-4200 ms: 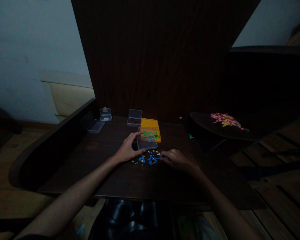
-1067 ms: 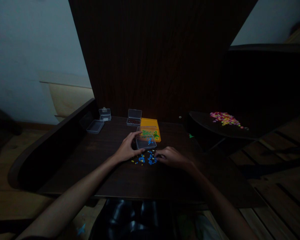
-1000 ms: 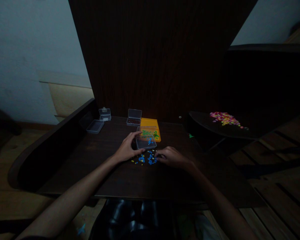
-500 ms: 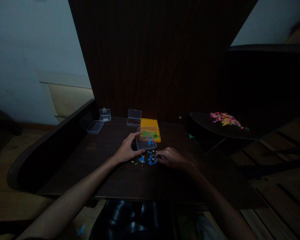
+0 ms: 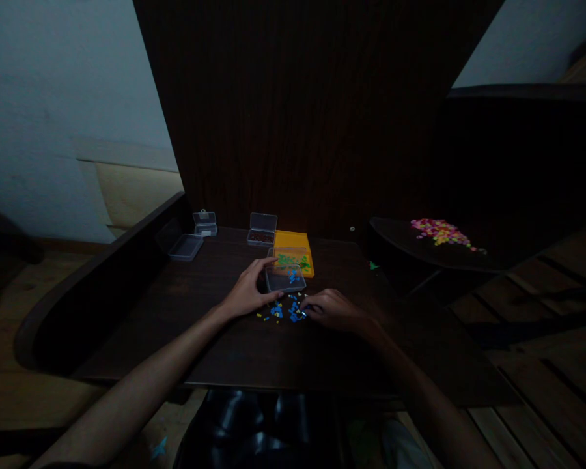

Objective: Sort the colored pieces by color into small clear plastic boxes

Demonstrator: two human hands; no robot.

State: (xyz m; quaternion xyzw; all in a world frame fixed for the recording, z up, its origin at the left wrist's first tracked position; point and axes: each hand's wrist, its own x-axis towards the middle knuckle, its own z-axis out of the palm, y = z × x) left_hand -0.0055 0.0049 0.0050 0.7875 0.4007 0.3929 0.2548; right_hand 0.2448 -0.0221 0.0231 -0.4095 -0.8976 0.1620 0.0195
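Observation:
My left hand [image 5: 250, 288] grips a small clear plastic box [image 5: 276, 281] by its left side, thumb at the near edge and fingers at the far one. A few blue pieces [image 5: 293, 276] lie inside, toward the right. Just in front of the box, small blue pieces [image 5: 295, 316] are scattered on the dark wooden surface, mixed with yellow and pale ones. At the right edge of this pile my right hand [image 5: 331, 307] has its thumb and fingertips pinched together. A bright glint shows at the fingertips, but what they hold is too small to make out.
Behind the box lies an open yellow case [image 5: 293, 240] with green pieces. Left of it stand an open clear box [image 5: 262, 225] with dark red pieces, a small clear box [image 5: 205, 225] and a clear tray [image 5: 186, 248]. Pink and yellow beads [image 5: 442, 232] lie on a ledge at right.
My right fingertips have shifted very slightly at the pile's edge, and a bright glint now shows there. My left hand and the clear box stay in place.

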